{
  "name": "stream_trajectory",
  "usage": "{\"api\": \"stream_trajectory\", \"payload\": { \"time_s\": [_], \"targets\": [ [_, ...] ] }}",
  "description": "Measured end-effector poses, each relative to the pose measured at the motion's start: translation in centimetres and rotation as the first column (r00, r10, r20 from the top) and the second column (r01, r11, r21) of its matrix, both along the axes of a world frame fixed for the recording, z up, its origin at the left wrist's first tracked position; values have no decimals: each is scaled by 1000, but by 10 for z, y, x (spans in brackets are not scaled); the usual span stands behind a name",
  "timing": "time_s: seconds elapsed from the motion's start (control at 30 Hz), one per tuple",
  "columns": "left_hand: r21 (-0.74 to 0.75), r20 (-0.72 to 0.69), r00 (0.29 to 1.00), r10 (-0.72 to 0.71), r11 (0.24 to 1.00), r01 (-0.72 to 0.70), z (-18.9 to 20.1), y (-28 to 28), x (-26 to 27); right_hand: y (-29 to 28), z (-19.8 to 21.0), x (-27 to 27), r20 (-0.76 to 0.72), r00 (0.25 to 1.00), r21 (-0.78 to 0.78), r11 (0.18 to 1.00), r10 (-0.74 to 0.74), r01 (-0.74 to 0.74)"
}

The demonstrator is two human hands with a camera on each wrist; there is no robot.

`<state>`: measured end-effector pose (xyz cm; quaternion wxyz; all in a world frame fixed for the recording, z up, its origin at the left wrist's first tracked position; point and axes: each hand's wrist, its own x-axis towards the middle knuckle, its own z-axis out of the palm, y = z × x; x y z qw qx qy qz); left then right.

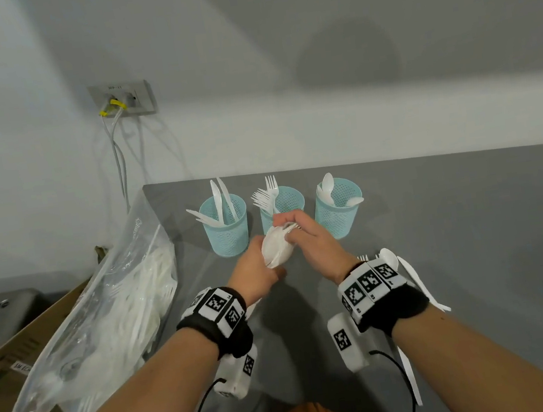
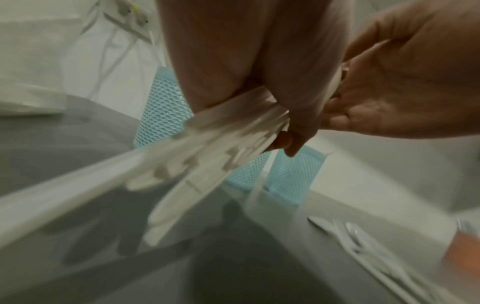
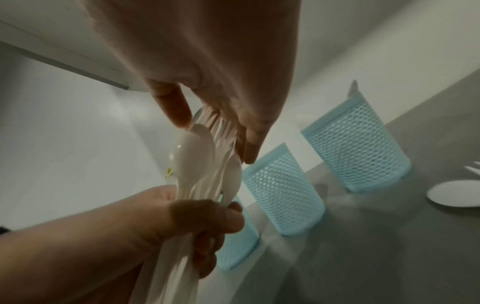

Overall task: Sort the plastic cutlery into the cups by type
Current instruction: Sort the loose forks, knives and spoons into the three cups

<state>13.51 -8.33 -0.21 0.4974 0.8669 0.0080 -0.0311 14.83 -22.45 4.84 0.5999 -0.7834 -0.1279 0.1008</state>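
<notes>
Three teal mesh cups stand in a row at the back of the grey table: the left cup (image 1: pixel 227 232) holds knives, the middle cup (image 1: pixel 288 200) forks, the right cup (image 1: pixel 338 212) spoons. In front of the middle cup my left hand (image 1: pixel 263 262) grips a bundle of white plastic cutlery (image 1: pixel 277 248) by the handles, with spoon bowls and fork heads pointing up. My right hand (image 1: pixel 288 227) pinches the fork heads (image 3: pixel 221 125) at the top of the bundle between thumb and fingers. The handles (image 2: pixel 207 148) fan out below my left hand (image 2: pixel 288 133).
A clear plastic bag (image 1: pixel 115 313) full of white cutlery leans on the table's left edge, over a cardboard box (image 1: pixel 11 364). Loose spoons, forks and knives (image 1: pixel 410 274) lie on the table by my right wrist. Cables hang from a wall socket (image 1: pixel 123 99).
</notes>
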Motion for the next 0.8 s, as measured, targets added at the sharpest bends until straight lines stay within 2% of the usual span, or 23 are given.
{"api": "stream_trajectory", "payload": {
  "time_s": [0.07,0.13,0.2,0.27,0.33,0.37,0.43,0.5,0.6,0.8],
  "targets": [
    [-125,19,999,49,991,-46,5,1,2,4,5,1,59,998,32,999,27,-29],
    [-204,30,998,56,978,-49,12,3,3,7,11,2,99,995,133,990,27,-40],
    [-229,53,997,58,972,-45,20,6,5,9,11,4,115,993,234,972,-24,-3],
    [-309,81,992,92,949,-63,30,12,7,8,8,6,135,985,237,969,-104,70],
    [-419,100,983,153,903,-97,42,16,10,7,2,6,110,988,119,989,-104,91],
    [-475,98,980,175,873,-108,48,16,10,7,0,5,74,996,-11,999,-45,46],
    [-568,78,978,193,815,-116,56,15,9,12,-5,1,-60,980,-239,951,189,-198],
    [-608,78,981,176,788,-93,60,10,8,22,-10,-7,-162,923,-228,897,348,-378],
    [-640,90,979,180,764,-82,61,4,7,35,-11,-9,-98,945,-185,927,312,-325],
    [-578,68,975,212,805,-135,54,5,4,42,-20,-6,-58,963,-305,914,263,-268]
  ]
}}
